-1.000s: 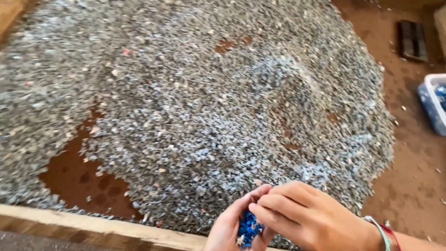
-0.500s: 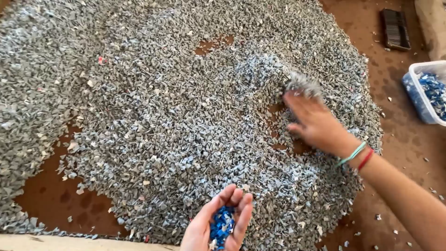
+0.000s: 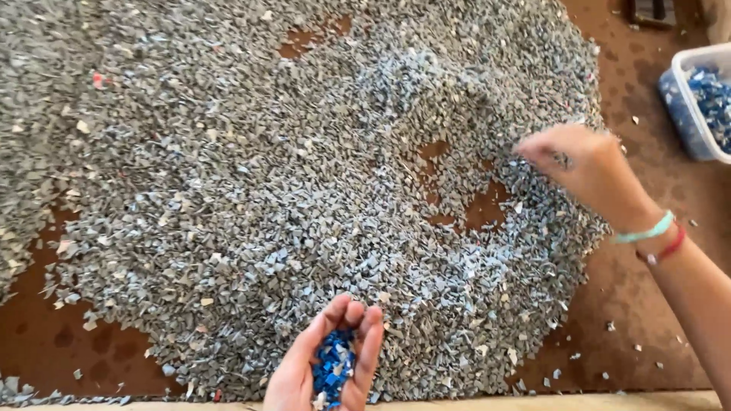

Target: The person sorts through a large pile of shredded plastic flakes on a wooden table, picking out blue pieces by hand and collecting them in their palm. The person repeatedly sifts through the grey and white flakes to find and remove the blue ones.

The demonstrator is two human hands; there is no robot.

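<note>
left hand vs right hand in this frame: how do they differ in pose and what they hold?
The left hand is cupped palm-up at the bottom edge, cradling blue chips; the right hand is palm-down, blurred, above the grey flake pile, and what it holds cannot be told. The right wrist wears bands; the left wrist is out of view. Both are bare.

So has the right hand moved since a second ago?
Yes. The right hand left the cupped left hand and went out over the grey flake pile, toward the plastic tub.
</note>
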